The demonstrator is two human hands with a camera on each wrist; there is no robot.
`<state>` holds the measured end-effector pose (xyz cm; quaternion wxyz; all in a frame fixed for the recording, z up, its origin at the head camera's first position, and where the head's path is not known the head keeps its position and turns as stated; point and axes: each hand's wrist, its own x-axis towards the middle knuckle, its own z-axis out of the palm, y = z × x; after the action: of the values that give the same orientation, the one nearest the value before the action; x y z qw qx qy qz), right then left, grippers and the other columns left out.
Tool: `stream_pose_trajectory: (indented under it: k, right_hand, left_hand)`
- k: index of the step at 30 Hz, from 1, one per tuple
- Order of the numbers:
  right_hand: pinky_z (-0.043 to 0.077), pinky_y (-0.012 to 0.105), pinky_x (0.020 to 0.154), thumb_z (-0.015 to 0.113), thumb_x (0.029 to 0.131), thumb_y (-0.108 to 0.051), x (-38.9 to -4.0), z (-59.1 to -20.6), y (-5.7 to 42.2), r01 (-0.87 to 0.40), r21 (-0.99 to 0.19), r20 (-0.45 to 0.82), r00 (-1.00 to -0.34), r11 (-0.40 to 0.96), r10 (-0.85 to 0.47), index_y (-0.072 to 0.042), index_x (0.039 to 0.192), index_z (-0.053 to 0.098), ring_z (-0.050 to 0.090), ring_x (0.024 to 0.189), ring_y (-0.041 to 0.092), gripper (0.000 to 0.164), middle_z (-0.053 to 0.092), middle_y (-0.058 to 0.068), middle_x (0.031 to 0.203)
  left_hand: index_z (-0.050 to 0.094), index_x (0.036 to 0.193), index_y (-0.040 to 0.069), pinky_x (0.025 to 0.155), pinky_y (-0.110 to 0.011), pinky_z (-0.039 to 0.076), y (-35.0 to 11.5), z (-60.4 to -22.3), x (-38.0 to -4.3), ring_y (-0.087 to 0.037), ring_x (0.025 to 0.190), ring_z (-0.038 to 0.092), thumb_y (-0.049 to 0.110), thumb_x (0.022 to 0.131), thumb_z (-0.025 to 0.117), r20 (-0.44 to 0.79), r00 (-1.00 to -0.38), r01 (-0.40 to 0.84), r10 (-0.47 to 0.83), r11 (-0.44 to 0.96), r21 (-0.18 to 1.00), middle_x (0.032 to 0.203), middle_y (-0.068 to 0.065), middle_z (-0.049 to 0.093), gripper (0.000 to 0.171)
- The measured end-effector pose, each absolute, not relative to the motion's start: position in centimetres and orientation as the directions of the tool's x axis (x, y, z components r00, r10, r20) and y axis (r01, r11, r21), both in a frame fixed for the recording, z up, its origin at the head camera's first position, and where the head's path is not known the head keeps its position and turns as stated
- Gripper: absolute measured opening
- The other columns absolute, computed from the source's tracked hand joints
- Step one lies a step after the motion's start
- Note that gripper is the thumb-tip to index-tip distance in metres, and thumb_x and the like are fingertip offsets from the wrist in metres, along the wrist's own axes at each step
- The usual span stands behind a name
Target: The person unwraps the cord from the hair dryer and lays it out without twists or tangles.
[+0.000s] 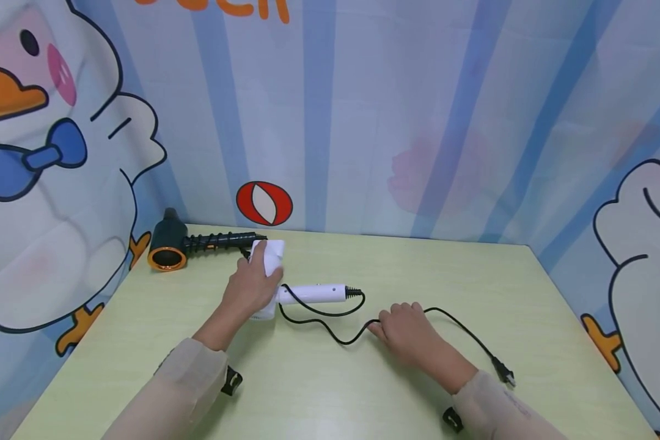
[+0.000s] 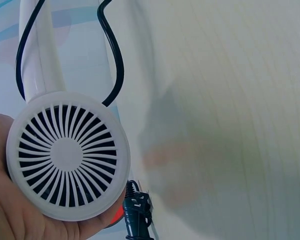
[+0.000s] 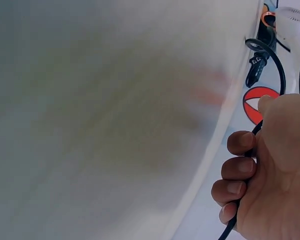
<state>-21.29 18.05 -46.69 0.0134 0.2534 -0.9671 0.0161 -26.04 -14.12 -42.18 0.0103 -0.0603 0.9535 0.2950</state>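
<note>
A white hair dryer [image 1: 313,293] is gripped around its barrel by my left hand [image 1: 251,284], its handle pointing right. In the left wrist view the round slotted grille [image 2: 67,155] faces the camera, with fingers wrapped behind it. My right hand [image 1: 409,333] has its fingers curled round the dryer's black cord [image 3: 233,220]. From that hand the cord runs left in a loose bend to the handle and right to a plug [image 1: 504,371] on the table.
A dark hair dryer [image 1: 167,241] with orange trim lies at the table's back left, its cord wound round the handle. The pale table [image 1: 330,391] meets a striped cartoon backdrop [image 1: 357,122] behind and at both sides.
</note>
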Motion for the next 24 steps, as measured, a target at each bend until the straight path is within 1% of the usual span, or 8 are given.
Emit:
stream_pose_trajectory:
  k: [8,16,24]
  right_hand:
    - [0.033,0.042,0.072,0.046,0.107,-0.041,-23.0,-47.0,18.9,-0.425,-0.024,-0.019,-0.905,0.905,-0.426,-0.011,0.077,0.051,0.043,0.067,0.025,0.043,0.045,0.005,0.07]
    - [0.035,0.045,0.073,0.044,0.108,-0.041,-23.2,-46.8,19.0,-0.408,-0.052,-0.048,-0.911,0.911,-0.411,-0.011,0.077,0.052,0.046,0.068,0.025,0.044,0.047,0.005,0.069]
    - [0.036,0.046,0.074,0.043,0.108,-0.042,-23.9,-46.7,19.0,-0.369,-0.042,-0.079,-0.925,0.928,-0.372,-0.01,0.078,0.054,0.048,0.068,0.026,0.046,0.049,0.006,0.07]
  left_hand:
    - [0.013,0.163,0.021,0.067,-0.043,0.052,-14.1,-42.1,-26.1,-0.037,0.092,0.059,0.045,0.101,0.052,-0.052,-0.993,-0.117,-0.106,0.816,0.567,0.127,-0.026,0.047,0.076]
    - [0.013,0.163,0.022,0.07,-0.045,0.053,-14.1,-42.0,-26.1,-0.037,0.094,0.058,0.045,0.101,0.052,-0.059,-0.992,-0.127,-0.114,0.814,0.566,0.127,-0.025,0.047,0.076]
    - [0.013,0.163,0.022,0.071,-0.045,0.053,-14.1,-41.9,-25.9,-0.036,0.096,0.058,0.046,0.101,0.052,-0.073,-0.991,-0.133,-0.111,0.813,0.567,0.127,-0.025,0.047,0.077]
